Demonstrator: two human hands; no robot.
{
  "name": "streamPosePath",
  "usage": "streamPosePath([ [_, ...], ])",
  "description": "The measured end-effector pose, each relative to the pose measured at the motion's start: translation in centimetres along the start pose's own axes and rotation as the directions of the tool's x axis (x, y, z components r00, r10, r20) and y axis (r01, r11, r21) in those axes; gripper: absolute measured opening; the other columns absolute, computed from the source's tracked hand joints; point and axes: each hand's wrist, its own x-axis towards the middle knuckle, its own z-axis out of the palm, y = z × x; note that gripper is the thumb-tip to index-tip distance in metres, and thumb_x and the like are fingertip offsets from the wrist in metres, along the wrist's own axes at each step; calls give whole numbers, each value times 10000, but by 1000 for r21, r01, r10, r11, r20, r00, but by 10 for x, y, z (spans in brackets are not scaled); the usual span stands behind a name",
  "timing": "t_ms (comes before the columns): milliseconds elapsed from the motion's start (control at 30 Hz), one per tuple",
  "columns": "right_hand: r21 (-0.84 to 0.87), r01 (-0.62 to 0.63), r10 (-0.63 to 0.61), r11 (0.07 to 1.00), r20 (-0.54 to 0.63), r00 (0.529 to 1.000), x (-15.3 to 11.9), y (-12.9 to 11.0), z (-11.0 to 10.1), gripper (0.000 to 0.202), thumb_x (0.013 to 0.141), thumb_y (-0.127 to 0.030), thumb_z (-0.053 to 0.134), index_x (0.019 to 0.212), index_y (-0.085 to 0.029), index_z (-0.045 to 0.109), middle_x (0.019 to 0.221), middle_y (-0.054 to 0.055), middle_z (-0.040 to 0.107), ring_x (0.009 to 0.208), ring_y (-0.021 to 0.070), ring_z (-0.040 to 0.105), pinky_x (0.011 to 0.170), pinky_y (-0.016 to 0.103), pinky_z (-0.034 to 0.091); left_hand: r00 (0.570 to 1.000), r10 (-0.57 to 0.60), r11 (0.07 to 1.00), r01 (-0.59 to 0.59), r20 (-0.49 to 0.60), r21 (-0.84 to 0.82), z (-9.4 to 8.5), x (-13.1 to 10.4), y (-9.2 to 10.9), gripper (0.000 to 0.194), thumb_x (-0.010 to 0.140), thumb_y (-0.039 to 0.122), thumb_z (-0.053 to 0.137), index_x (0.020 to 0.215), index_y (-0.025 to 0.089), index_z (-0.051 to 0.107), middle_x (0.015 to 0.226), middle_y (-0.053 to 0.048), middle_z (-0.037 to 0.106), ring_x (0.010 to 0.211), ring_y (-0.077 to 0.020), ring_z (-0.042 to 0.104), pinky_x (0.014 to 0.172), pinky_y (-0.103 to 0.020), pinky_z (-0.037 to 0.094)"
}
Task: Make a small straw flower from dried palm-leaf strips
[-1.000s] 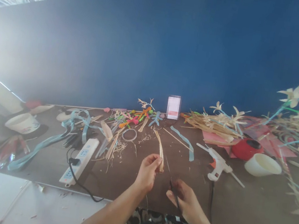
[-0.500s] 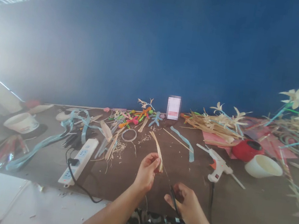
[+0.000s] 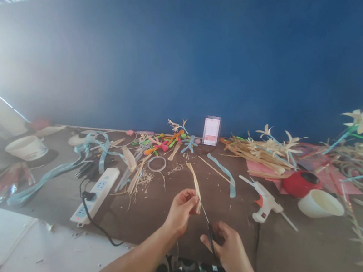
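- Our left hand (image 3: 179, 211) pinches the pale strip (image 3: 196, 182) over the table (image 3: 140, 221); our right hand (image 3: 228, 247) grips the black-handled scissors (image 3: 210, 232).
- With the blades so near, a slip could nick our left fingertips or split the strip.
- Its long axis slants, upper end pointing away and slightly left.

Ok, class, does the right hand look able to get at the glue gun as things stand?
Probably yes: only bare tabletop seems to separate the right hand from the glue gun. But it holds what look like dark-handled scissors, which it would likely need to put down first.
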Motion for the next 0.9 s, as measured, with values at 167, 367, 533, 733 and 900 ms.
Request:
streamPosePath([
  [167, 26, -7, 8, 1000, -20, 1000, 2, 2, 0, 291, 596, -367, 623, 549, -179, 406, 497, -66, 353, 481, 75, 332, 439, 185, 260, 999, 15, 999, -16, 31, 50, 4, -2, -3, 186, 645, 289, 594, 661, 141, 483, 472, 44, 460, 409, -52, 403, 435, -185, 299],
  [367, 242, -158, 118, 957, 172, 978, 0, -6, -10, 318, 620, -426, 600, 573, -179, 405, 473, -65, 394, 444, 77, 382, 428, 192, 307, 993, -99, 991, 92, 67, 99, 4, 0, 6, 156, 591, 227, 608, 634, 138, 488, 501, 36, 481, 409, -59, 412, 428, -196, 331],
  [533, 335, -254, 180, 908, 238, 955, -5, -8, -12, 361, 587, -479, 607, 604, -181, 404, 484, -67, 407, 406, 70, 403, 398, 188, 317, 994, -83, 986, 72, 72, 154, 2, 4, 13, 190, 582, 271, 626, 642, 146, 496, 548, 23, 511, 463, -78, 459, 462, -210, 381],
  [733, 314, -262, 190, 913, 243, 951, -8, -7, -14, 372, 567, -481, 617, 584, -183, 395, 480, -66, 404, 392, 68, 404, 368, 181, 294, 996, -70, 991, 64, 51, 114, 0, 5, 12, 249, 554, 273, 662, 722, 158, 518, 570, 32, 502, 474, -73, 456, 447, -193, 375],
  [900, 299, -202, 141, 933, 211, 967, -6, -3, -14, 345, 585, -453, 619, 575, -177, 412, 479, -60, 419, 420, 71, 403, 391, 182, 317, 992, -111, 990, 105, 55, 98, 2, 2, 11, 268, 544, 281, 671, 733, 162, 524, 582, 33, 510, 473, -69, 454, 457, -197, 383],
])
